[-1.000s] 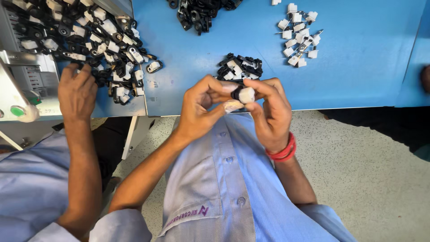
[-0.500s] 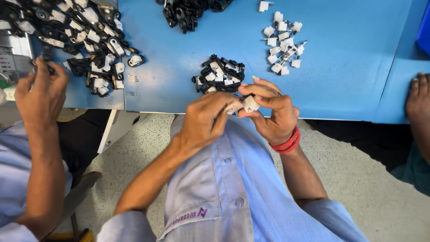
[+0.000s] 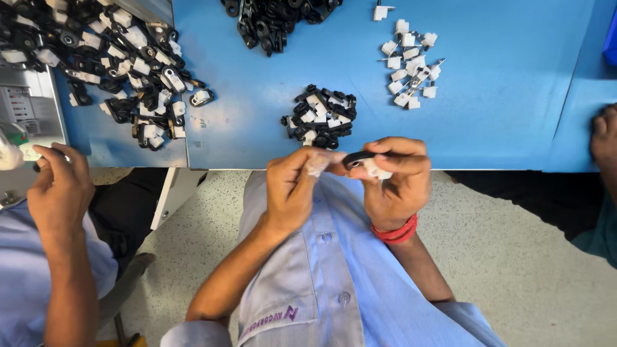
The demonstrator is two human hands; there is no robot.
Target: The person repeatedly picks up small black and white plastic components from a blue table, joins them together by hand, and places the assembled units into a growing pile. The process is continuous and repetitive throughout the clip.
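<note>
My left hand (image 3: 294, 186) and my right hand (image 3: 397, 183) meet at the near edge of the blue table (image 3: 501, 122), over my lap. The right hand, with a red band on its wrist, grips a small black clip (image 3: 355, 158) and a white plastic piece (image 3: 380, 173). My left fingertips pinch the clip's left end through a bit of pale material. Just beyond my hands lies a small pile of joined black and white parts (image 3: 321, 117).
A heap of white plastic pieces (image 3: 409, 64) lies at the back right, black clips (image 3: 276, 18) at the back centre, a big mixed pile (image 3: 109, 64) at the left. A co-worker's hand (image 3: 58, 189) works left by a grey machine (image 3: 26, 112); another person's hand (image 3: 604, 138) rests right.
My hands have turned the part so the black clip shows between them. The co-worker's hand at the left has dropped lower and away from the mixed pile.
</note>
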